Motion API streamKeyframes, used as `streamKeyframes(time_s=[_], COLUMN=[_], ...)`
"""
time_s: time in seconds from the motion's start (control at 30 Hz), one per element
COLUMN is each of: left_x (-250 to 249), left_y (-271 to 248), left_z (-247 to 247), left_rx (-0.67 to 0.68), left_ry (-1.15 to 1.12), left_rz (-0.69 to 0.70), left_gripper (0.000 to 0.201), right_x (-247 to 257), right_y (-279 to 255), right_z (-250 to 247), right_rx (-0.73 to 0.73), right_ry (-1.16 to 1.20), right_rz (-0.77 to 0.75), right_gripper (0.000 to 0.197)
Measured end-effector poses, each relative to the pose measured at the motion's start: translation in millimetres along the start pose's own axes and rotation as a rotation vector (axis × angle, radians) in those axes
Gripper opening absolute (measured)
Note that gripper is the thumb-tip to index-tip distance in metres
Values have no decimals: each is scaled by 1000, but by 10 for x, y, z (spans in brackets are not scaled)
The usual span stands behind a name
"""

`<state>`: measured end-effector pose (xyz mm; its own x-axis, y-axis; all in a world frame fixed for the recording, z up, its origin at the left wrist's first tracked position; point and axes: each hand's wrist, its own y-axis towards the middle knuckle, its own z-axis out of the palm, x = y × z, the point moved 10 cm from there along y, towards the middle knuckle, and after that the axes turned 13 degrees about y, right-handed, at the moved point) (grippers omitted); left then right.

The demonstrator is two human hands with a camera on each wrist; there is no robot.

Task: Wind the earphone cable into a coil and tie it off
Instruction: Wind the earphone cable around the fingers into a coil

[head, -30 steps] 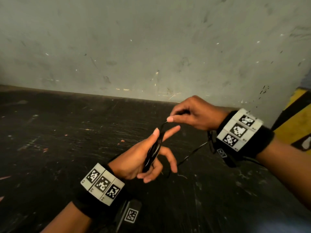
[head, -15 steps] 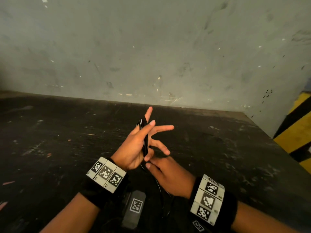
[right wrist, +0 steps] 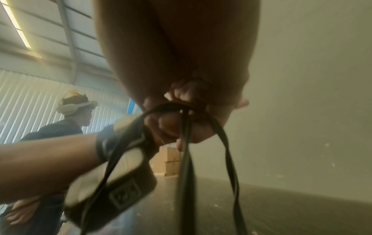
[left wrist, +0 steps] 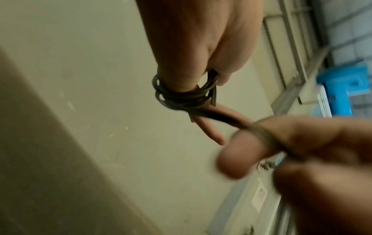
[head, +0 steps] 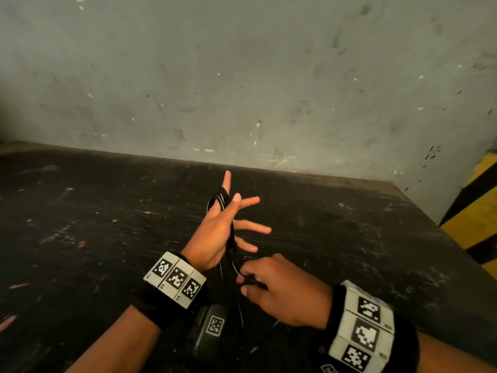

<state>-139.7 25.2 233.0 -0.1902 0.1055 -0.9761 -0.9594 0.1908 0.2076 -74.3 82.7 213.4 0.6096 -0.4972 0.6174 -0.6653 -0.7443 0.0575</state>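
Note:
The black earphone cable (head: 219,200) is wound in several turns round the forefinger of my raised left hand (head: 217,232) and runs down across the palm. The left thumb presses the turns against the forefinger; the other fingers are spread straight. In the left wrist view the coil (left wrist: 181,97) sits on the forefinger with a strand leading to my right hand (left wrist: 302,143). Just below the left wrist, my right hand (head: 282,292) pinches the cable's free run. In the right wrist view the cable (right wrist: 186,143) hangs in loose loops from that pinch.
Both hands hover over a scuffed black table (head: 107,238) set against a grey wall (head: 242,76). A yellow and black striped post (head: 478,211) stands at the right. In the right wrist view a person (right wrist: 66,124) and cardboard boxes (right wrist: 169,160) are far behind.
My right hand swung from above and right of the left hand down to below its wrist, drawing the cable along. The left hand turned its fingers upward and rose slightly.

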Motion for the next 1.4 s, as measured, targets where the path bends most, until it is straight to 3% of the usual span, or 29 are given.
streamKeyframes(time_s=[0.33, 0.5, 0.63, 0.8, 0.9, 0.97, 1.03, 1.07, 1.13, 1.23, 1.3, 1.4], left_x=[193, 285, 316, 345, 295, 233, 155, 125, 107, 173, 230, 257], left_y=[-169, -148, -211, -307, -324, -340, -345, -334, -271, -238, -255, -219], left_z=[354, 314, 347, 505, 544, 551, 521, 487, 366, 273, 261, 170], left_rx=[231, 269, 325, 480, 495, 486, 465, 445, 386, 360, 351, 271], left_ry=[470, 597, 522, 457, 440, 400, 348, 350, 438, 454, 328, 244], left_rz=[-120, -119, -146, -146, -101, -63, -37, -33, -43, -78, -116, -155], left_gripper=[64, 59, 55, 53, 52, 51, 49, 45, 34, 27, 30, 31], right_x=[219, 292, 110, -46, -130, -293, -463, -521, -630, -593, -651, -768], right_y=[-220, -268, -290, -297, -242, -193, -161, -166, -191, -227, -189, -196], right_z=[-723, -1018, -1334, -1708, -1728, -1735, -1670, -1639, -1688, -1809, -1765, -1594], right_rx=[72, -47, -220, -407, -403, -357, -292, -281, -360, -472, -413, -257], right_ry=[-495, -822, -837, -785, -774, -720, -493, -266, 126, 169, 106, 230], right_rz=[30, -78, -102, -121, -124, -56, -14, -5, -4, -52, 22, 168], right_gripper=[9, 15, 16, 23, 25, 37, 44, 44, 37, 20, 18, 28])
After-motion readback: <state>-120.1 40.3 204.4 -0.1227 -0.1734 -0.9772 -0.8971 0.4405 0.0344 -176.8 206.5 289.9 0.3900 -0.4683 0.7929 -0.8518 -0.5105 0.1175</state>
